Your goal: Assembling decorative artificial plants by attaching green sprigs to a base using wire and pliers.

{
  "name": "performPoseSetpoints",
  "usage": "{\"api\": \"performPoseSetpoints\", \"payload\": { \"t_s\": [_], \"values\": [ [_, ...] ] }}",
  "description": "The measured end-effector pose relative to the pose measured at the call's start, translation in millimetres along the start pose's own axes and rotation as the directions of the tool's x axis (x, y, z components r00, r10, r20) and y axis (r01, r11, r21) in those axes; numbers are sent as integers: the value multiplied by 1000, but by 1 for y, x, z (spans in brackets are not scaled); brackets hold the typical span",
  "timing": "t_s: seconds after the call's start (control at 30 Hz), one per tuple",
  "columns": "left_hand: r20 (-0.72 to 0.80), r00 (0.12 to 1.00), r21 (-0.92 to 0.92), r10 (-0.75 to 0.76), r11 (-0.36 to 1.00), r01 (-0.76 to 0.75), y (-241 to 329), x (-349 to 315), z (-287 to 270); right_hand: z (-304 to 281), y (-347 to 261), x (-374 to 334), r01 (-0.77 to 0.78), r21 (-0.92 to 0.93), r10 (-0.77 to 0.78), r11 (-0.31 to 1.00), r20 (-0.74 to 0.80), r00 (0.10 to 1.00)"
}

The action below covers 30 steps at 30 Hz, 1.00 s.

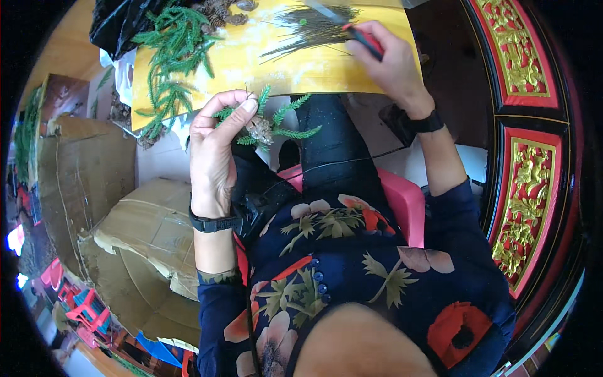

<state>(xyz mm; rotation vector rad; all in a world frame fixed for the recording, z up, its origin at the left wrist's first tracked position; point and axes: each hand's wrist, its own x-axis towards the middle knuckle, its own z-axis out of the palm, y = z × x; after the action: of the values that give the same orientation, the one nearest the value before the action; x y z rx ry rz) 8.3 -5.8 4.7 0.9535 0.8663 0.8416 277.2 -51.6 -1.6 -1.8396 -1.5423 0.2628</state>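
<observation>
My left hand (220, 135) pinches a pine cone (259, 130) with green artificial fir sprigs (290, 116) fanned out around it. Thumb and forefinger close at its upper end, where a thin dark stem seems to stick up. My right hand (392, 66) is wrapped round the red-and-black handle of a knife (367, 43), its pale blade pointing up and left, somewhat blurred. Beneath the blade a loose bundle of thin dark wires (311, 31) lies on the yellow tabletop (245, 69).
Green fir sprigs (173, 44) pile up at the table's left, beside brown pine cones (217, 11) and a black plastic bag (116, 25). An opened cardboard box (144, 232) stands left of me. Carved red-and-gold panels (524, 207) line the right side. I sit on a pink chair (405, 201).
</observation>
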Motion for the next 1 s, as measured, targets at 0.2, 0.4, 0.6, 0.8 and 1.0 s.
{"api": "performPoseSetpoints", "payload": {
  "t_s": [0.2, 0.4, 0.6, 0.8, 1.0],
  "values": [
    [118, 988, -65, -100, 992, 108, 4, -1, 0, 12, -21, 4, 402, 116, -417, 908, 305, 856],
    [198, 974, -84, -105, 989, 124, 3, 1, -10, 14, -28, 11, 545, 83, -519, 834, 450, 726],
    [220, 965, -93, -139, 982, 163, 4, 1, -10, 15, -28, 17, 593, 7, -540, 805, 425, 727],
    [214, 966, -82, -147, 982, 168, 3, 2, -11, 21, -22, 26, 664, 22, -629, 747, 345, 696],
    [252, 950, -125, -184, 967, 220, 2, 2, -15, 21, -24, 28, 702, 85, -687, 707, 319, 653]
  ]
}}
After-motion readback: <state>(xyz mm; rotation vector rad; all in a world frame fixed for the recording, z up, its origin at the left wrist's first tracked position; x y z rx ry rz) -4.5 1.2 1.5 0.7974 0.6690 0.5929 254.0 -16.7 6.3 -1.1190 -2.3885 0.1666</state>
